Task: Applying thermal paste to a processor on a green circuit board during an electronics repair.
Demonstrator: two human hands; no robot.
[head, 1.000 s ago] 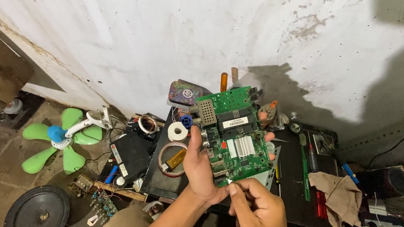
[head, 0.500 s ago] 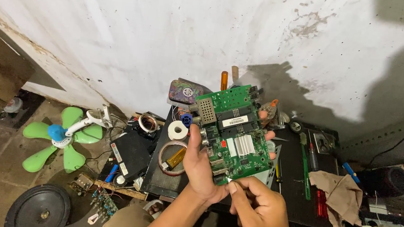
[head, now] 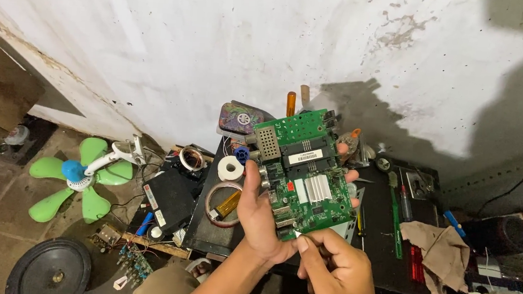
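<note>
A green circuit board (head: 300, 169) with a silver heat sink and a perforated metal shield is held up over a dark worktable. My left hand (head: 262, 213) grips it from behind, thumb along its left edge and fingertips showing past its right edge. My right hand (head: 335, 276) is closed just below the board's near corner, its fingertips pinched on a small light-coloured piece touching that corner. What the pinched piece is cannot be made out.
The black worktable (head: 386, 233) holds a tape roll (head: 230, 168), a wire coil (head: 222, 203), screwdrivers (head: 395, 209) and a brown rag (head: 442, 248). A green fan blade (head: 79, 175), a black speaker (head: 49, 270) and small boards lie on the floor at left. A white wall stands behind.
Both hands and the board have stayed almost still; my right hand's fingers have shifted slightly at the board's near corner.
</note>
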